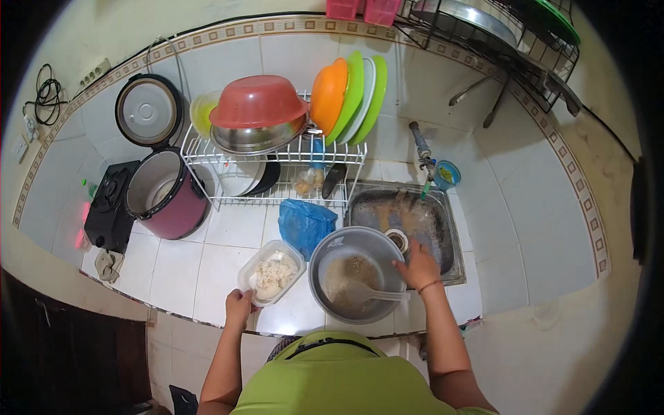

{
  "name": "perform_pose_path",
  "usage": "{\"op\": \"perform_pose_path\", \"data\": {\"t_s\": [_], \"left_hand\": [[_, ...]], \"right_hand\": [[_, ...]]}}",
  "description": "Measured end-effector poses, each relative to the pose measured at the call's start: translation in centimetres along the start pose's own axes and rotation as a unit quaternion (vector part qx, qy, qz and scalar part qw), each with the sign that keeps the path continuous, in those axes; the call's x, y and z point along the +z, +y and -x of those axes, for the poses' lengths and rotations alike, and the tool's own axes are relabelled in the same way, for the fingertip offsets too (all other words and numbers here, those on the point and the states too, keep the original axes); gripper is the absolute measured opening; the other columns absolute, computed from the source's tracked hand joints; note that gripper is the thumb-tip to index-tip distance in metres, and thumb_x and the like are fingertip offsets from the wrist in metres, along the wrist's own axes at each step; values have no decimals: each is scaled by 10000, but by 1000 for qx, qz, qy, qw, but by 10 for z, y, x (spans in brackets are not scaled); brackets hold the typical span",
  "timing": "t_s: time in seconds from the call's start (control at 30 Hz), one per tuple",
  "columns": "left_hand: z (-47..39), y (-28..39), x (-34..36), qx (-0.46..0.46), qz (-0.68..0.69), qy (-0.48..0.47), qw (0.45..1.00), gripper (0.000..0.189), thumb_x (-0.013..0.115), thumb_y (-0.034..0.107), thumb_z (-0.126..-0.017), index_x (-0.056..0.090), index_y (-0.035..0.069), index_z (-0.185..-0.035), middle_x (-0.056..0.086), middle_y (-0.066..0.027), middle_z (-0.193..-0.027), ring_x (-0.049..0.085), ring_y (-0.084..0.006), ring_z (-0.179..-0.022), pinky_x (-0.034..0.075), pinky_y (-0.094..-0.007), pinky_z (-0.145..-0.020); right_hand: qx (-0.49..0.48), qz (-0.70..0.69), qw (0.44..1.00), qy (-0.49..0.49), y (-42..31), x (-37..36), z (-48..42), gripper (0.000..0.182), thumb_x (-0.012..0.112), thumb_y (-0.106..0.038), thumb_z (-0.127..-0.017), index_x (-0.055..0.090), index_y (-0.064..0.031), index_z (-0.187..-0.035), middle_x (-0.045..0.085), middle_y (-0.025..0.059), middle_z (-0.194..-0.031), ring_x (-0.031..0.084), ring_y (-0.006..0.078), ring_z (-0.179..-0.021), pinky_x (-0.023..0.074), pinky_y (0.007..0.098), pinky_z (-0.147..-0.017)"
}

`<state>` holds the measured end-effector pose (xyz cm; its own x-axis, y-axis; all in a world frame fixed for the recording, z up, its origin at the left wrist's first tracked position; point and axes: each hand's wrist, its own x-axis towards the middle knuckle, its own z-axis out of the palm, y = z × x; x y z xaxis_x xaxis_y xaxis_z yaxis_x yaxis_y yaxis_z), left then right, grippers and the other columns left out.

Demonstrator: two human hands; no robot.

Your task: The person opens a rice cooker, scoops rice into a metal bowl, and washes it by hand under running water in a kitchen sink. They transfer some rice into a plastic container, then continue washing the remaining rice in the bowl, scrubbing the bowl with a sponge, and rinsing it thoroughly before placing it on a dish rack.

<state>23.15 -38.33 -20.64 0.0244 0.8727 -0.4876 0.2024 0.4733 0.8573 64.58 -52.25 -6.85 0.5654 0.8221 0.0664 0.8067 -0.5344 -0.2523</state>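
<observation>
My left hand (239, 307) grips the near left corner of a clear plastic food container (296, 252) on the tiled counter. White cooked rice (275, 275) lies inside it. To its right stands a grey rice cooker inner pot (324, 246), beside the sink. Grains and residue (337, 277) cover part of the pot's bottom, and a translucent rice paddle (373, 294) rests in it with the handle over the right rim. My right hand (421, 267) holds the pot's right rim, thumb on the edge; its fingers, partly hard to make out, are on the sink side.
A metal sink (446, 233) with a faucet (423, 150) is at right. Behind the container lie a blue plastic bag (306, 220) and a white dish rack (275, 198) with bowls and plates. An opened pink rice cooker (174, 212) and a black stove (111, 207) stand left.
</observation>
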Motion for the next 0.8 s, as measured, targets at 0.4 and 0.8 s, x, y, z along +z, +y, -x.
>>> {"op": "perform_pose_path", "data": {"t_s": [0.4,0.8], "left_hand": [[35,35,-44,34,33,53,998,221,531,126,-851,546,-88,-902,629,-171,-837,663,-237,-666,599,-345,-537],[45,115,-19,66,149,66,984,299,535,162,-850,530,-115,-962,622,-213,-904,675,-264,-656,598,-317,-588]], "right_hand": [[199,-350,860,-313,120,11,-52,329,568,-144,-804,571,-39,-1117,607,69,-801,619,153,-671,530,280,-468],[332,-494,794,-124,174,112,-106,266,467,-11,-859,537,95,-1093,638,172,-859,659,279,-645,607,368,-512]]}}
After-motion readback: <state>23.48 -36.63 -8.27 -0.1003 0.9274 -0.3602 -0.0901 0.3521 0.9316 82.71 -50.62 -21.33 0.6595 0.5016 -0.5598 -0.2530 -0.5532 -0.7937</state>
